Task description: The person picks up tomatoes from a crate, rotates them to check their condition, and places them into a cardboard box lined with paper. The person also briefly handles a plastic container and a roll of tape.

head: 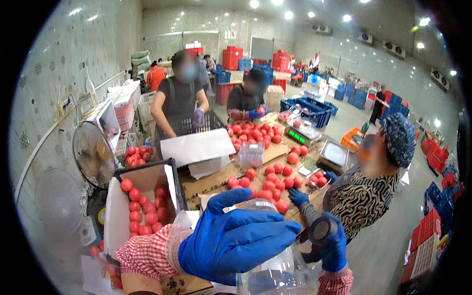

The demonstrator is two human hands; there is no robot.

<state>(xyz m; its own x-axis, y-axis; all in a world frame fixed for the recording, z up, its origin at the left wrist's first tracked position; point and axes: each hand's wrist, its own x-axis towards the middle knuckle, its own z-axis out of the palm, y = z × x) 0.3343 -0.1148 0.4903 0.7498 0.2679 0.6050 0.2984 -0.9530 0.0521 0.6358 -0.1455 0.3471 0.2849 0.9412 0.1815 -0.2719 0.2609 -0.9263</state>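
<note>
My left hand (239, 236), in a blue glove and a red gingham sleeve, is stretched out with the thumb apart from the fingers and nothing visible in its grasp. Beneath it is a clear plastic container (278, 276); whether the palm touches it I cannot tell. Another clear plastic piece (260, 204) shows behind the fingers. At the right, my right hand (333, 249), gloved likewise, grips a dark round cylinder (321, 230) with its round end facing me. Just beyond my left hand, red tomatoes (271, 184) lie loose on the cardboard-covered table (214, 184).
A paper-lined crate (171, 184) of tomatoes stands at left beside fans (94, 153). A co-worker (363, 184) on the right has gloved hands near packed tomatoes. Two more people work across the table. A clear box (252, 155) and a scale with a lit display (297, 136) sit farther back.
</note>
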